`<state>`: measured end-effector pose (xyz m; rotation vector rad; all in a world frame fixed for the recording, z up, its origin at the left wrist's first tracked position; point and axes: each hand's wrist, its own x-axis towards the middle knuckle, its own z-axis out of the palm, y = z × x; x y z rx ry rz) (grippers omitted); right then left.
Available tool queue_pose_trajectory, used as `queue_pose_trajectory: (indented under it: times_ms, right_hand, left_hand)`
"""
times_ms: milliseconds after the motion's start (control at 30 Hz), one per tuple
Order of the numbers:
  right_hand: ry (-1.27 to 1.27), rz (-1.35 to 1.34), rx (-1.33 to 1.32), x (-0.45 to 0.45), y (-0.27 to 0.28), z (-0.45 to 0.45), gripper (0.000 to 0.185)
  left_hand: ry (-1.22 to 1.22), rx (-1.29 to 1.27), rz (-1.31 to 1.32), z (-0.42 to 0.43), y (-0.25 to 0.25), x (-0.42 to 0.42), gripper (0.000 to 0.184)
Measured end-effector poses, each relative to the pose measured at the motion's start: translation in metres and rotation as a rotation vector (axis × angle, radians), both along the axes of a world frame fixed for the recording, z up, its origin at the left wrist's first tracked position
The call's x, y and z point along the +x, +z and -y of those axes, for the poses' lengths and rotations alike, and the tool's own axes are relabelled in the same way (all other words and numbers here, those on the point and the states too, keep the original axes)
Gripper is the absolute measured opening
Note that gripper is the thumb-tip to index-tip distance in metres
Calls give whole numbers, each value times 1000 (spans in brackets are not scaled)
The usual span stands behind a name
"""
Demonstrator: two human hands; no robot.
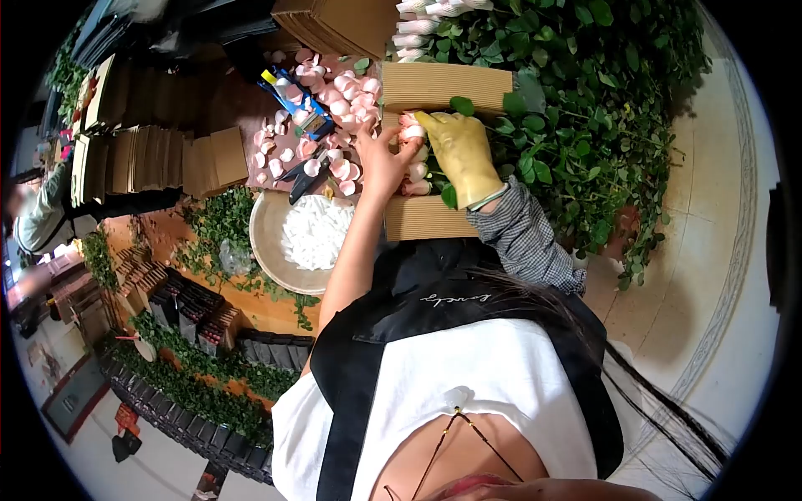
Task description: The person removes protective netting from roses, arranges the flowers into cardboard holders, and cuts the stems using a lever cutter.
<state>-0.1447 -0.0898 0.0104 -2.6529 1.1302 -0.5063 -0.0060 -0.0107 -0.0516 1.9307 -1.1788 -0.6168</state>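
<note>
My left hand [383,163], bare, has its fingers spread at the left side of a column of pale pink roses [415,171], fingertips touching or close to the blooms. On my right hand [459,154] is a yellow glove; its fingers close on a rose [409,132] at the top of the column, partly hiding it. The roses lie between two pieces of corrugated cardboard, one above [447,86] and one below [430,219]. Their leafy stems [543,150] stretch to the right.
Loose petals [341,96] surround a blue tool [301,107] and black-handled scissors [299,177]. Below them is a round bowl [266,250] of white pieces. Cardboard stacks [146,160] stand left, more foliage [618,50] upper right, and another person [42,209] at the far left.
</note>
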Motion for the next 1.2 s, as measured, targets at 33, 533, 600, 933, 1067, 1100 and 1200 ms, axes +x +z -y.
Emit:
queue_pose_trajectory:
  times_ms: [33,533,600,933,1067,1100,1200]
  right_hand:
    - [-23,-82,-75,4,-1,-3,25]
    - [78,-141,343,-21,53,-34,34]
    - [59,-175,338,-18,17,-40,36]
    - [27,-62,255,-11,29,-48,37]
    - [-59,-40,312,-18,17,-51,35]
    - [-43,-40,310,-20,15,-49,35]
    - [-93,-83,372,-25,15,-51,39]
  left_hand:
    - [4,-9,-31,1,-1,0,42]
    - [338,314,182,-164,-5,165,27]
    - [512,277,181,-169,-4,191,22]
    - [509,421,909,-79,-71,293,63]
    - [642,616,1135,-53,-79,290,40]
    - [624,633,1119,-51,-70,290,50]
    - [515,534,999,-56,-58,303,58]
